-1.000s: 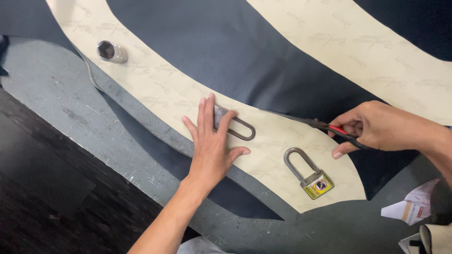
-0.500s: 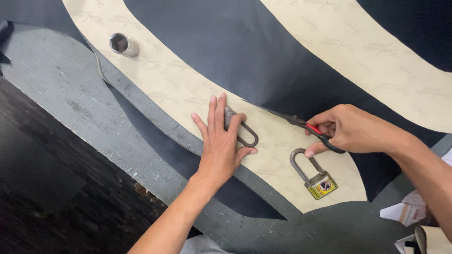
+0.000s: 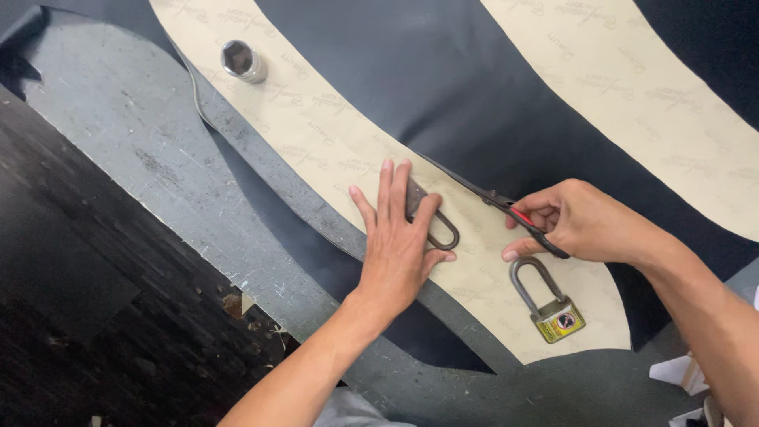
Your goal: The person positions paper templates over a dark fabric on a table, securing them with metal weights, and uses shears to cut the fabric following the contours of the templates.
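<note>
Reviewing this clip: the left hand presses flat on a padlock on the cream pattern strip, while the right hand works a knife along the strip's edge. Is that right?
Not quite. In the head view the right hand works scissors with red-and-black handles, not a knife. The rest stands: the left hand presses flat on a padlock on the cream pattern strip.

scratched grey table carries dark sheet material spread flat.

Padlock just beside right hand, socket well apart
</note>
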